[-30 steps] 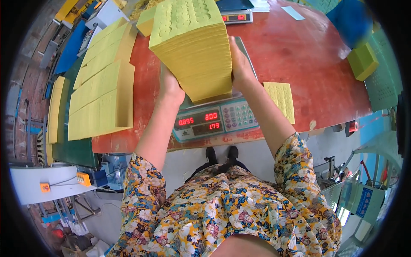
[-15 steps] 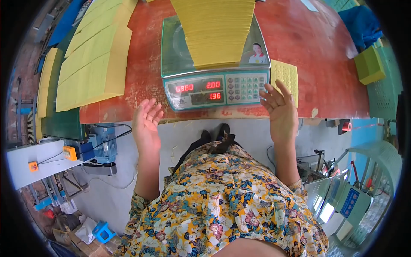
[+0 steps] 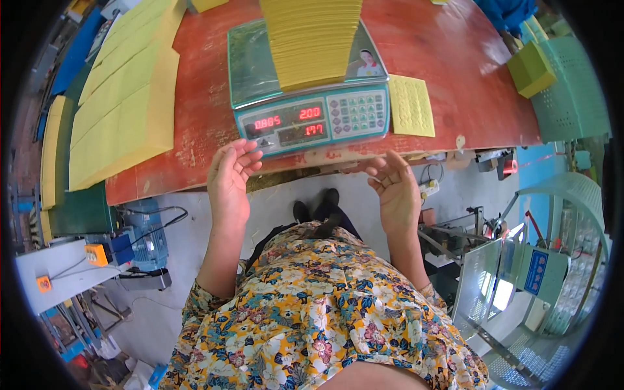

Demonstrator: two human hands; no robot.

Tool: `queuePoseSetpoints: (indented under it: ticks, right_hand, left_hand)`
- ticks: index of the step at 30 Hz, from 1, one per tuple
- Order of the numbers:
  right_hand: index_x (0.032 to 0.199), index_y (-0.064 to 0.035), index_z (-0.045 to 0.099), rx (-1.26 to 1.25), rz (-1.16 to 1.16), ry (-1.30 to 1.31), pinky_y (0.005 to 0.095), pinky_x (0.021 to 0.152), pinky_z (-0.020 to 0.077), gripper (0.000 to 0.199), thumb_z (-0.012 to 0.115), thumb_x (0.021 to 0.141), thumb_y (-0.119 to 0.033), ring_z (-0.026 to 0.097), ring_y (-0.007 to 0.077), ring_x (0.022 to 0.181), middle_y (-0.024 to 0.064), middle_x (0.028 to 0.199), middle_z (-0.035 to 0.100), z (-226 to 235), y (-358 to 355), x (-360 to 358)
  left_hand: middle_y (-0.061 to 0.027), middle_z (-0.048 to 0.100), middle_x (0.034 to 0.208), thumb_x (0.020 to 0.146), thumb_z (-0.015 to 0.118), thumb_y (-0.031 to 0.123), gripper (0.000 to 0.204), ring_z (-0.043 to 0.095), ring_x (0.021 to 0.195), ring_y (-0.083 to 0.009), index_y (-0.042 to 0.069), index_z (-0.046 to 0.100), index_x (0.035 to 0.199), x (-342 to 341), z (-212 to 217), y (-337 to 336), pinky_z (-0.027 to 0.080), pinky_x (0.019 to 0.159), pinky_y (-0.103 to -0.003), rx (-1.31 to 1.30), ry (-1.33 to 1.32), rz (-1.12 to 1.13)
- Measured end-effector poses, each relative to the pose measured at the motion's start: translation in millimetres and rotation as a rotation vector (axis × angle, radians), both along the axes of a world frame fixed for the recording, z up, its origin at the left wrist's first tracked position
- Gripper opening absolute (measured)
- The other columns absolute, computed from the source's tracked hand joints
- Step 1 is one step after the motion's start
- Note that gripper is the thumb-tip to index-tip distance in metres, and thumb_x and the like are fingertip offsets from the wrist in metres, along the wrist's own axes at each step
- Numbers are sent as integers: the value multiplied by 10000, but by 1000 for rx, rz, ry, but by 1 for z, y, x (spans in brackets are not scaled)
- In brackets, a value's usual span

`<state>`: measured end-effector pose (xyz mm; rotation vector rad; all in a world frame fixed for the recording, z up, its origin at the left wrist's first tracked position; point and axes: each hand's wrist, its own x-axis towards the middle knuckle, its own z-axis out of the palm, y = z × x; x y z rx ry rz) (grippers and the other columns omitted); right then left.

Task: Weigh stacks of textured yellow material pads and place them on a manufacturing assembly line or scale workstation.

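A tall stack of yellow sheets stands on the metal plate of an electronic weighing scale, which has a teal casing, glowing red digits and a keypad. Just below the scale's front left corner is my left hand, palm up, fingers bent and apart, with nothing in it. My right hand hangs near the table's front edge, below the keypad side. Its fingers are loosely curled and apart, and it is empty. One embossed yellow sheet lies flat on the table to the right of the scale.
The scale rests on a worn red table. Long rows of yellow blocks line its left side. At the right edge sits another yellow block by a green perforated crate. A blue motor stands below left, and metal machinery below right.
Both hands have moved lower relative to the scale; the right one has left the keypad corner and its fingers curl more. The scale's red digits have changed. The whole view has shifted slightly.
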<state>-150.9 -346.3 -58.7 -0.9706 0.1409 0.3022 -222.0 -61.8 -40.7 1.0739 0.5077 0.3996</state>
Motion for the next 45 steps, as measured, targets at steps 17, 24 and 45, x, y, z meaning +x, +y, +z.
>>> queuePoseSetpoints:
  ticks: [17, 24, 45]
  right_hand:
    - [1256, 31, 543, 93, -56, 117, 340, 835, 512, 408, 421, 1031, -286, 653, 223, 946, 137, 1087, 667, -13, -114, 32]
    - [1182, 20, 588, -56, -2, 236, 341, 811, 512, 347, 460, 1014, -255, 661, 226, 896, 127, 1020, 676, -30, -201, 62]
    - [1160, 59, 582, -496, 431, -54, 273, 787, 499, 251, 515, 930, -17, 592, 106, 902, 79, 1025, 641, 14, -196, 110]
  left_hand:
    - [-151, 652, 1112, 812, 692, 61, 167, 641, 1024, -292, -17, 630, 947, 154, 2, -218, 524, 894, -367, 1380, -250, -658]
    - [-189, 599, 1205, 753, 696, 74, 216, 560, 1170, -329, -18, 606, 926, 208, -42, -250, 487, 951, -422, 1887, -185, -591]
    - [-16, 657, 967, 957, 632, 186, 248, 605, 858, -74, 1, 603, 1119, 116, -3, -265, 510, 723, -243, 39, 201, -407]
